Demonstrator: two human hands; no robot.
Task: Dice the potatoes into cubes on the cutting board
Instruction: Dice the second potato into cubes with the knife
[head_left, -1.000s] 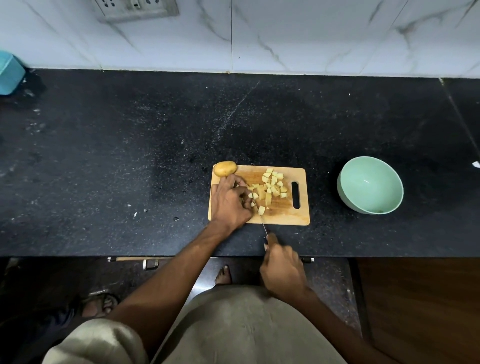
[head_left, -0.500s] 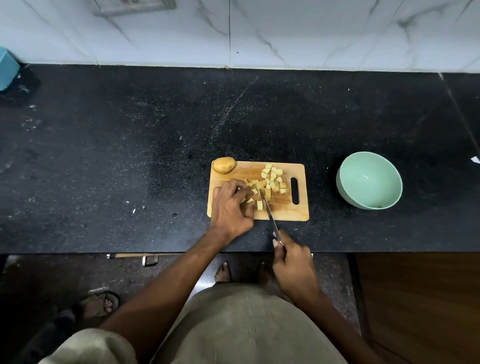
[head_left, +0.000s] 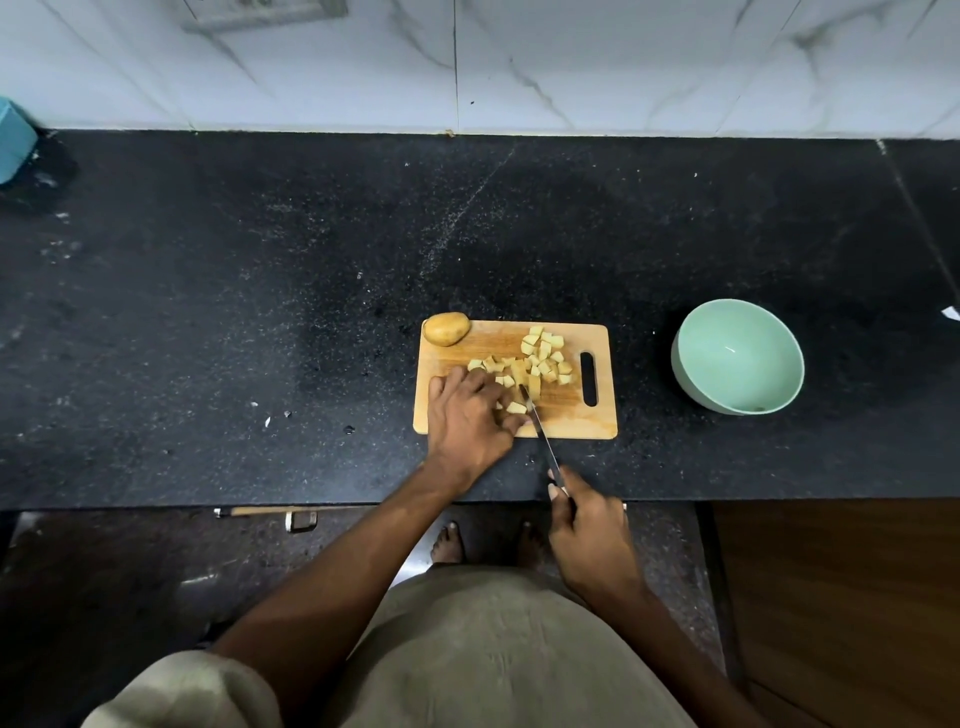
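Risk: left fingertips sit just beside the blade; a slip on the small pieces could nick them. Right hand (head_left: 589, 530) grips knife (head_left: 540, 434), tip on board (head_left: 571, 423). Left hand (head_left: 470, 415) curls over potato strips. Cubes (head_left: 545, 356) piled beyond; whole potato (head_left: 445, 329) at far-left corner.

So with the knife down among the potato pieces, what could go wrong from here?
1. The left hand holds pieces right beside the knife blade; a slip could nick a fingertip.
2. The whole potato sits on the far left corner of the board, partly overhanging; it might roll onto the counter.
3. The cubes are piled close to the cutting spot and could get pushed off.
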